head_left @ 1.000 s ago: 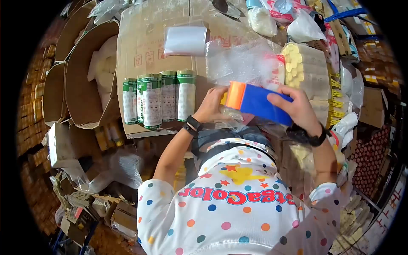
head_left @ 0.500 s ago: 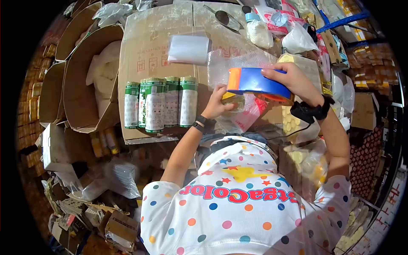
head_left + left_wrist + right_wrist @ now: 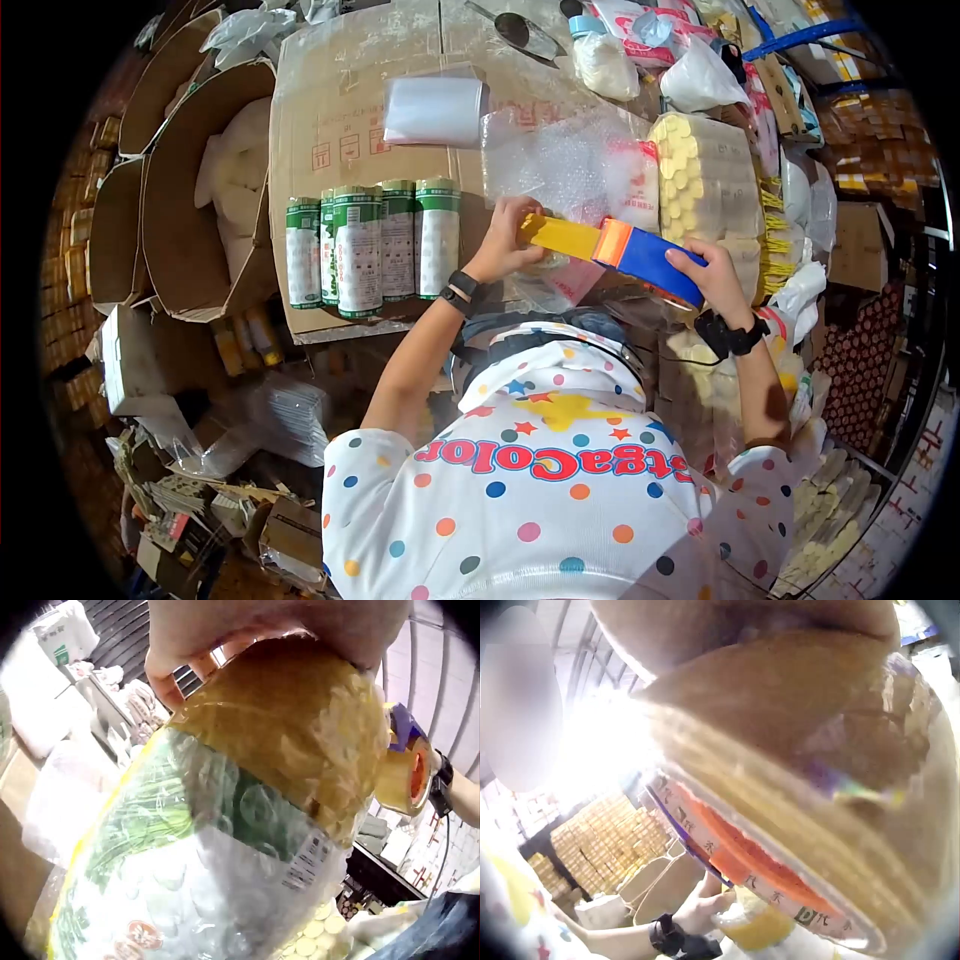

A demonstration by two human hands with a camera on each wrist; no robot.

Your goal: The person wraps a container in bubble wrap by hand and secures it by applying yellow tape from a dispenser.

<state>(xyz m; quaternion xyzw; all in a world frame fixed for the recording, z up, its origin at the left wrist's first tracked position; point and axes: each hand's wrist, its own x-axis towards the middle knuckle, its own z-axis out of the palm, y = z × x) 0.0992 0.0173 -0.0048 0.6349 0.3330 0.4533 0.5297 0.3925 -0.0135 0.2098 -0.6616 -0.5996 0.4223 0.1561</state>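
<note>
My left hand (image 3: pixel 506 242) grips the top end of a bubble-wrapped package (image 3: pixel 202 855). Green and white print shows through the wrap, and yellow-brown tape covers that end. In my right hand (image 3: pixel 716 282) is a blue tape dispenser (image 3: pixel 655 268) with an orange front. A strip of yellow tape (image 3: pixel 560 238) stretches between the package by my left hand and the dispenser. The right wrist view shows the tape roll (image 3: pixel 727 757) close up, with its printed core. Most of the package is hidden below my hands in the head view.
Several green-and-white cylindrical packs (image 3: pixel 360 250) stand on the cardboard (image 3: pixel 340 110) at left. Behind them lies a stack of clear plastic bags (image 3: pixel 435 110). Bubble wrap (image 3: pixel 560 155) and pale bundled rolls (image 3: pixel 705 180) are beyond my hands. An open carton (image 3: pixel 175 220) stands left.
The dispenser first sat against the left hand, then was raised and tilted. Now it is lower and farther right, with a length of tape drawn out. The left hand still holds the package.
</note>
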